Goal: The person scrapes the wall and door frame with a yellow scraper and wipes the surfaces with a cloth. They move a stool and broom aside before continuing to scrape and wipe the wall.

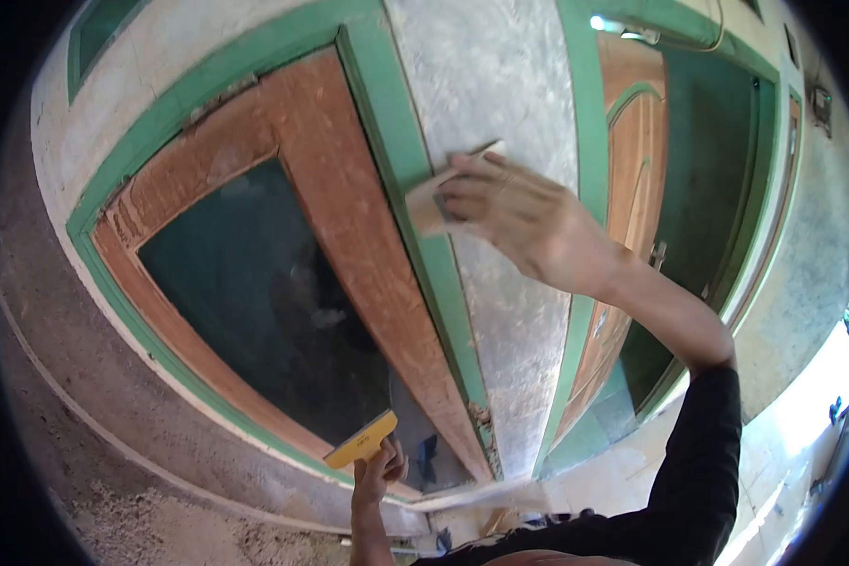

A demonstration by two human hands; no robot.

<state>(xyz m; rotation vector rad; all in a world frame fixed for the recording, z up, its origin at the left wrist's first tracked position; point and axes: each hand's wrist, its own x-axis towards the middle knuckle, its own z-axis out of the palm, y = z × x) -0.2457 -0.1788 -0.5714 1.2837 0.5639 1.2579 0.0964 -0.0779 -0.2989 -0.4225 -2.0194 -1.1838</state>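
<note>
My right hand (528,212) reaches up to the green door frame, its fingers closed on a flat beige piece (426,206), slightly blurred. One end of that piece overlaps the green upright (401,113) beside the grey wall strip (486,85); whether it is sandpaper or a scraper I cannot tell. Low down, my left hand (379,469) grips a yellow putty scraper (362,441) from below, blade side up. The scraper overlaps the lower part of the dark glass pane (255,264), which sits in a worn reddish-brown wooden frame (325,132).
To the right, a wooden door (629,141) stands ajar in a second green frame (590,189). A light tube (624,30) is fixed above it. Rough ground (160,509) lies at lower left, pale floor tiles (575,495) at lower right.
</note>
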